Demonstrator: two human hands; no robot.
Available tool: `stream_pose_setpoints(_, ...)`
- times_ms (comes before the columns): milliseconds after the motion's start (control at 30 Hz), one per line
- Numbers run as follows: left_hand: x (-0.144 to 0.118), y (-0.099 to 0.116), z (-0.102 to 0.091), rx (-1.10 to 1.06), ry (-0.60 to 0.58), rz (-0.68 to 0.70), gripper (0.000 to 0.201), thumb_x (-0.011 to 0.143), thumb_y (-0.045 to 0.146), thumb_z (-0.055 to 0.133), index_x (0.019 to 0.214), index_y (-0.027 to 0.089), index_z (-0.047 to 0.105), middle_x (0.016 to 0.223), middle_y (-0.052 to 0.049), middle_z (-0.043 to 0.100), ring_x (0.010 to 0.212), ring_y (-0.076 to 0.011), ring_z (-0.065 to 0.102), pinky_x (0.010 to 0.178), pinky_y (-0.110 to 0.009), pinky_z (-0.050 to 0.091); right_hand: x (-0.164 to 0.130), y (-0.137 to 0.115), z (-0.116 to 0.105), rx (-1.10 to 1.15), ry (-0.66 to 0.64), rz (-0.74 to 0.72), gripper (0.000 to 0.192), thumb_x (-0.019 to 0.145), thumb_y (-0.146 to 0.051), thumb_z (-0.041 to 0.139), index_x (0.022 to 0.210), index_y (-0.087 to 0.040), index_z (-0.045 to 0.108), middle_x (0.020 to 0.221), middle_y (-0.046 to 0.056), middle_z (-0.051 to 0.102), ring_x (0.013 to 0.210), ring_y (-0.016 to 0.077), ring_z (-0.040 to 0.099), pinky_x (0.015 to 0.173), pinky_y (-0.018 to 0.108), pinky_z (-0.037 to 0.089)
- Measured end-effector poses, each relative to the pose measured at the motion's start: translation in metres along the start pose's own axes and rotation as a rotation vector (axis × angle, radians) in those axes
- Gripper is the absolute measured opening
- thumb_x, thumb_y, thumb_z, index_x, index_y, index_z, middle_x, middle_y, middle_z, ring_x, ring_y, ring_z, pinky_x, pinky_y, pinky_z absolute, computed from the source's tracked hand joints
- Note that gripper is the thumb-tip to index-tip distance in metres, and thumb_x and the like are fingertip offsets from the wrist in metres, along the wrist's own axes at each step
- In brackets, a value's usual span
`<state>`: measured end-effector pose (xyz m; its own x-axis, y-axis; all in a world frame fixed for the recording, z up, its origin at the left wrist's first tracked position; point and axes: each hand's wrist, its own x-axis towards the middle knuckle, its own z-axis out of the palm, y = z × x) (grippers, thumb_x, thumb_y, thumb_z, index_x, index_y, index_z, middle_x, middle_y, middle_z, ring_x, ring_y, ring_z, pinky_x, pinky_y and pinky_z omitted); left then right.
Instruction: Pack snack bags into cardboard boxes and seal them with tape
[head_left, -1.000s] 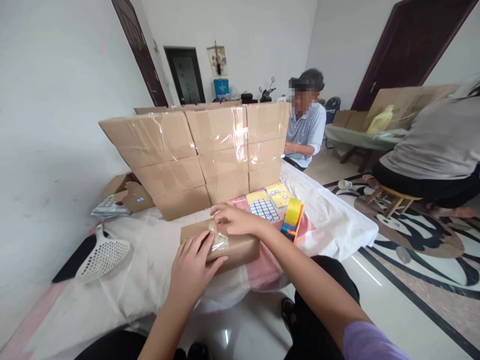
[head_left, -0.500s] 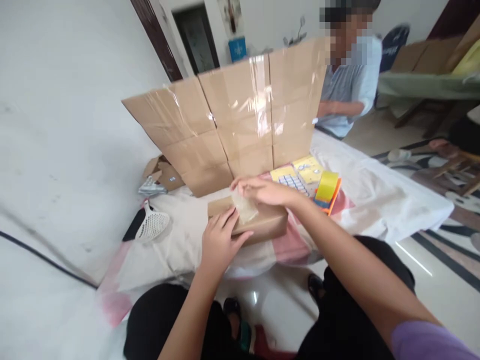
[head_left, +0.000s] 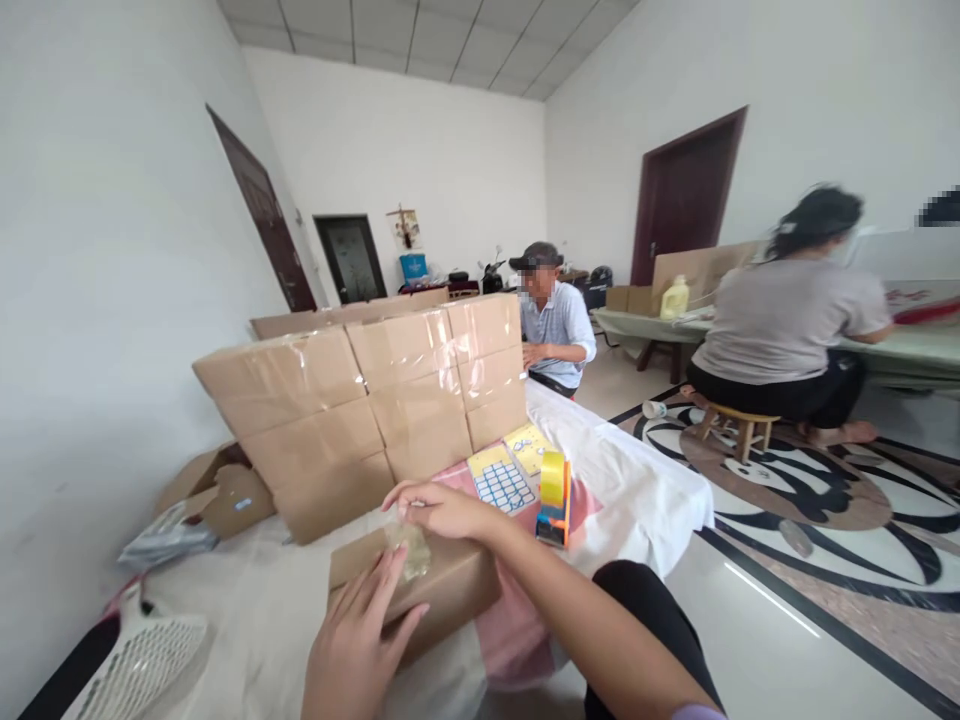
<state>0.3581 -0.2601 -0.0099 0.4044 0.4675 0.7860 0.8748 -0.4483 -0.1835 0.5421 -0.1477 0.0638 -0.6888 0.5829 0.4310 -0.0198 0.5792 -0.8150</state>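
Observation:
A closed brown cardboard box (head_left: 457,580) lies in front of me on the cloth-covered table. My left hand (head_left: 360,625) rests on its left part, fingers stretched out, the thumb along the near side. On the box top stands a crumpled piece of clear plastic (head_left: 412,555), between my two hands. My right hand (head_left: 446,510) is bent over the far side of the box, its fingertips pinching at the upper edge of that plastic. To the right of the box is an orange and blue tape dispenser (head_left: 553,525) with a yellow roll of tape (head_left: 554,478).
Stacked cardboard boxes (head_left: 420,420) form a wall behind the box. Yellow printed sheets (head_left: 502,485) lie beside them. At left are a white perforated racket-shaped thing (head_left: 150,650) and an opened carton (head_left: 236,500). One person (head_left: 555,320) sits beyond the table, another (head_left: 795,300) at right.
My view has tilted up and turned right, so more of the room and a second person show. Both hands stay on the box in nearly the same pose.

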Motion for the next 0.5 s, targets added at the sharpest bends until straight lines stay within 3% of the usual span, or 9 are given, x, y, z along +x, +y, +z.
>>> stream_pose_setpoints(100, 0.003, -0.005, 0.005, 0.036, 0.086, 0.082, 0.065, 0.102, 0.053, 0.047, 0.157, 0.021, 0.037, 0.114, -0.007, 0.076, 0.099, -0.0241, 0.074, 0.082, -0.034, 0.055, 0.001, 0.001, 0.001, 0.098, 0.015, 0.06, 0.019, 0.097, -0.023, 0.053, 0.078, -0.019, 0.053, 0.116, 0.007, 0.066, 0.11, 0.0182, 0.062, 0.1, 0.033, 0.045)
stream_pose_setpoints(300, 0.012, -0.004, 0.001, 0.104, 0.138, 0.146, 0.071, 0.103, 0.053, 0.041, 0.163, 0.019, 0.023, 0.109, -0.005, 0.078, 0.092, -0.0201, 0.076, 0.074, -0.03, 0.056, -0.008, 0.005, 0.01, -0.431, 0.009, 0.151, 0.009, 0.094, -0.02, 0.056, 0.087, -0.019, 0.062, 0.116, 0.006, 0.067, 0.123, 0.025, 0.052, 0.111, 0.043, 0.034)
stream_pose_setpoints(500, 0.009, -0.006, 0.006, 0.109, 0.139, 0.155, 0.07, 0.103, 0.052, 0.043, 0.162, 0.02, 0.025, 0.11, -0.005, 0.079, 0.093, -0.0208, 0.076, 0.074, -0.031, 0.056, -0.011, 0.0, 0.009, -0.614, -0.029, 0.106, 0.015, 0.097, -0.026, 0.053, 0.089, -0.018, 0.063, 0.11, 0.006, 0.065, 0.114, 0.0241, 0.053, 0.101, 0.039, 0.04)
